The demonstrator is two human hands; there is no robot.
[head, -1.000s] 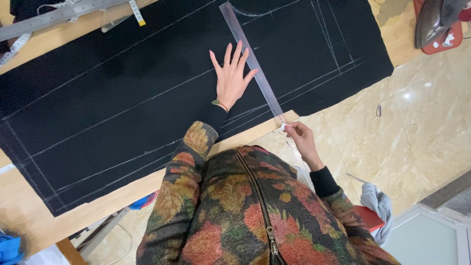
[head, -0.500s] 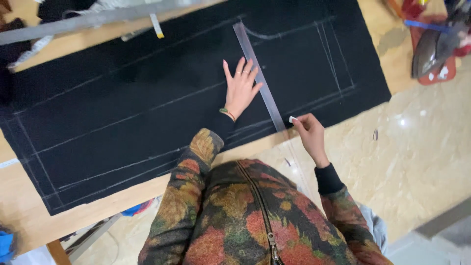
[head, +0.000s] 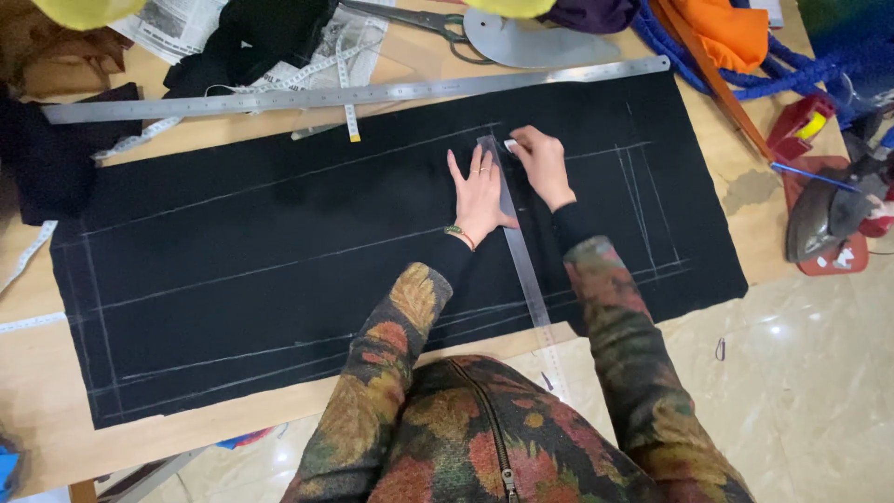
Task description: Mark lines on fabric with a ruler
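From above, the left hand (head: 480, 194) lies flat, fingers spread, pressing a clear ruler (head: 518, 251) onto black cloth (head: 279, 242) spread over the wooden table (head: 56, 447). Just beside the ruler's far end, the right hand (head: 542, 166) pinches a small white chalk (head: 509, 145) against the cloth. A long metal straightedge (head: 354, 93) lies along the cloth's far edge.

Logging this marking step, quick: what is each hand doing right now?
Left hand: open, flat on the clear ruler.
Right hand: closed, pinching a small white chalk at the ruler's top end.
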